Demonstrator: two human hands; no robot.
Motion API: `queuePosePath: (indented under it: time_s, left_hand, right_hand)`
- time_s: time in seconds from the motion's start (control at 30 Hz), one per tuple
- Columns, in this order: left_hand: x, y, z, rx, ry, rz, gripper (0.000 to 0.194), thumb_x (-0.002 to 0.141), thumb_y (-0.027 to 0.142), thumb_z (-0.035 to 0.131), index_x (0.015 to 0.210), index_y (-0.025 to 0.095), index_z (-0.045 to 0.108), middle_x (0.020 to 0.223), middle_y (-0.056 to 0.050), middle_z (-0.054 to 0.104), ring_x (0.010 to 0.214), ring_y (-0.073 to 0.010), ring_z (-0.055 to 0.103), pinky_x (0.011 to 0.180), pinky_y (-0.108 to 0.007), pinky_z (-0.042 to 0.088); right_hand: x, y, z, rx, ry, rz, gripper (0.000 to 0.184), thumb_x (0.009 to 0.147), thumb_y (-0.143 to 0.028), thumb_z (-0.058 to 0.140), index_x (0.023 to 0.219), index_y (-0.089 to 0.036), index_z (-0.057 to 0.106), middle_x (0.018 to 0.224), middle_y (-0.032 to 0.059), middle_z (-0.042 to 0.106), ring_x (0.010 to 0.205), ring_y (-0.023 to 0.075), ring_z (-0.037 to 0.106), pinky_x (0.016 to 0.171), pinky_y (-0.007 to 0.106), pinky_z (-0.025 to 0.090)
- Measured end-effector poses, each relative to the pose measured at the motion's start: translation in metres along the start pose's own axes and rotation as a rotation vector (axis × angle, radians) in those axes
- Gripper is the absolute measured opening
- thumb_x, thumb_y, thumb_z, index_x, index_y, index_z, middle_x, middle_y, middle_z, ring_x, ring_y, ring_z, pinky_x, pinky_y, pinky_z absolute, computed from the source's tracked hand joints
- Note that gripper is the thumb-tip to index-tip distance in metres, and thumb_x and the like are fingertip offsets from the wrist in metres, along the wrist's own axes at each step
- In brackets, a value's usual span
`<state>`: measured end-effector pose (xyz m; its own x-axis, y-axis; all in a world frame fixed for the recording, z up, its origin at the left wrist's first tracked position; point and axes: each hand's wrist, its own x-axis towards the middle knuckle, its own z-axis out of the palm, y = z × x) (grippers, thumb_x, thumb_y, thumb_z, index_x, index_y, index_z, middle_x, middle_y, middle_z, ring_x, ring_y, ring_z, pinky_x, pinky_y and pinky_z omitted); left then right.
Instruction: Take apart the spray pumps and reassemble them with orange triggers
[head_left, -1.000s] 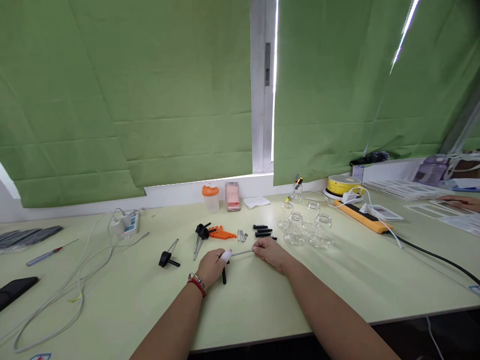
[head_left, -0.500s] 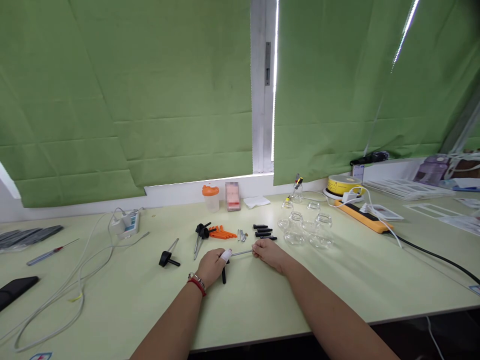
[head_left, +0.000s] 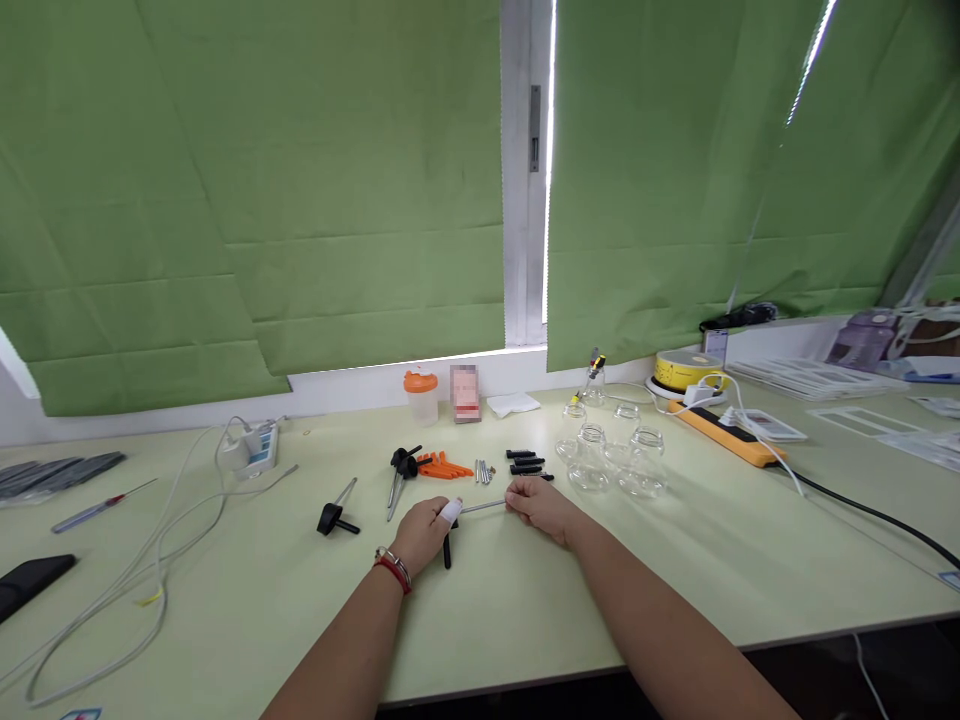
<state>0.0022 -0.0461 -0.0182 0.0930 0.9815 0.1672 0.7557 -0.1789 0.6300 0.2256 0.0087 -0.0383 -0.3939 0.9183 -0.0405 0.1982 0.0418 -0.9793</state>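
Note:
In front of me, my left hand (head_left: 427,533), with white tape on its thumb, is closed around a black part with a metal rod (head_left: 484,507). The part's black arm (head_left: 448,552) sticks out below the palm, and the rest is hidden. My right hand (head_left: 536,505) pinches the rod's far end, so the rod lies nearly level between both hands. Left of them sits a similar black part with a rod (head_left: 330,518). More such black parts (head_left: 406,463) lie behind, beside several orange pieces (head_left: 446,466), small metal pieces (head_left: 484,471) and ridged black pieces (head_left: 527,463).
Several clear jars (head_left: 641,463) stand right of my hands. An orange power strip (head_left: 726,434) lies farther right, with a yellow round container (head_left: 682,369) behind it. An orange-lidded cup (head_left: 421,399) stands at the back. White cables (head_left: 161,550) and a screwdriver (head_left: 90,513) are at the left.
Almost nothing differs. Both hands keep their hold on the rod and have barely moved.

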Motion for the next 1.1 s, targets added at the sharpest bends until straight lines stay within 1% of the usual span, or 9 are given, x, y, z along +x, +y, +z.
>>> queuePosePath:
  time_s: [0.27,0.37,0.47,0.53,0.6,0.7,0.9,0.97,1.1]
  left_hand:
    - [0.0000,0.0000,-0.0004,-0.004,0.001,0.005,0.046,0.084,0.056,0.028,0.060,0.020,0.041,0.058,0.001,0.044,0.056,-0.0144,0.040,0.053,-0.025,0.027]
    - [0.0001,0.0000,-0.0010,-0.007,-0.002,0.008,0.046,0.084,0.056,0.028,0.060,0.020,0.042,0.058,0.001,0.044,0.056,-0.0146,0.041,0.054,-0.025,0.028]
    - [-0.0002,0.0000,-0.0013,-0.011,-0.005,0.013,0.046,0.084,0.056,0.029,0.061,0.020,0.042,0.058,0.001,0.044,0.057,-0.0148,0.041,0.054,-0.025,0.028]
    - [-0.0005,0.0001,-0.0012,-0.013,-0.003,0.011,0.045,0.084,0.056,0.029,0.061,0.020,0.042,0.058,0.001,0.044,0.057,-0.0148,0.041,0.054,-0.025,0.028]
    - [-0.0007,0.0004,-0.0011,-0.014,-0.001,0.009,0.045,0.084,0.056,0.029,0.061,0.020,0.043,0.058,0.001,0.044,0.056,-0.0146,0.041,0.054,-0.025,0.028]
    - [-0.0009,0.0014,-0.0016,-0.014,0.000,0.010,0.046,0.084,0.056,0.028,0.061,0.019,0.044,0.059,0.001,0.045,0.057,-0.0147,0.041,0.054,-0.025,0.028]
    - [-0.0010,0.0034,-0.0034,-0.008,-0.008,0.013,0.046,0.084,0.055,0.029,0.061,0.019,0.044,0.059,0.001,0.045,0.057,-0.0149,0.041,0.053,-0.025,0.027]
    - [-0.0011,0.0035,-0.0034,-0.007,-0.006,0.014,0.045,0.084,0.055,0.029,0.060,0.019,0.043,0.058,0.001,0.044,0.057,-0.0147,0.040,0.053,-0.025,0.027]
    - [-0.0013,0.0030,-0.0027,-0.006,-0.005,0.014,0.044,0.085,0.054,0.029,0.060,0.020,0.041,0.058,0.001,0.044,0.056,-0.0143,0.039,0.053,-0.025,0.026]
  right_hand:
    - [-0.0017,-0.0049,0.0035,-0.045,0.020,0.022,0.033,0.080,-0.045,0.051,0.063,-0.016,0.054,0.049,-0.0037,0.045,0.045,0.0077,0.034,0.049,0.022,0.030]
    - [-0.0037,-0.0072,0.0003,-0.016,0.001,0.008,0.028,0.078,-0.044,0.054,0.070,-0.017,0.055,0.055,-0.0037,0.048,0.046,0.0072,0.037,0.048,0.021,0.030]
    - [-0.0049,-0.0078,-0.0031,0.029,-0.056,-0.015,0.021,0.071,-0.036,0.063,0.078,-0.018,0.055,0.060,-0.0049,0.049,0.050,0.0068,0.040,0.048,0.020,0.030]
    - [-0.0050,-0.0072,-0.0039,0.038,-0.069,-0.021,0.020,0.069,-0.033,0.064,0.077,-0.017,0.055,0.060,-0.0054,0.048,0.050,0.0067,0.040,0.048,0.020,0.030]
    - [-0.0049,-0.0066,-0.0034,0.032,-0.053,-0.018,0.019,0.071,-0.034,0.063,0.073,-0.017,0.054,0.059,-0.0050,0.048,0.050,0.0065,0.039,0.048,0.020,0.029]
    - [-0.0050,-0.0067,-0.0016,0.000,-0.042,-0.001,0.024,0.076,-0.039,0.057,0.069,-0.016,0.055,0.055,-0.0042,0.048,0.048,0.0068,0.036,0.048,0.021,0.028]
    - [-0.0039,-0.0056,-0.0017,-0.045,-0.047,0.026,0.034,0.081,-0.047,0.050,0.069,-0.016,0.057,0.047,-0.0046,0.044,0.044,0.0073,0.034,0.047,0.021,0.026]
    - [-0.0029,-0.0044,-0.0024,-0.022,-0.046,0.018,0.032,0.080,-0.046,0.051,0.070,-0.016,0.056,0.050,-0.0044,0.046,0.044,0.0070,0.035,0.046,0.021,0.026]
    - [-0.0019,-0.0022,-0.0034,0.058,-0.058,-0.025,0.021,0.073,-0.037,0.061,0.078,-0.018,0.054,0.066,-0.0030,0.054,0.048,0.0060,0.040,0.045,0.020,0.027]
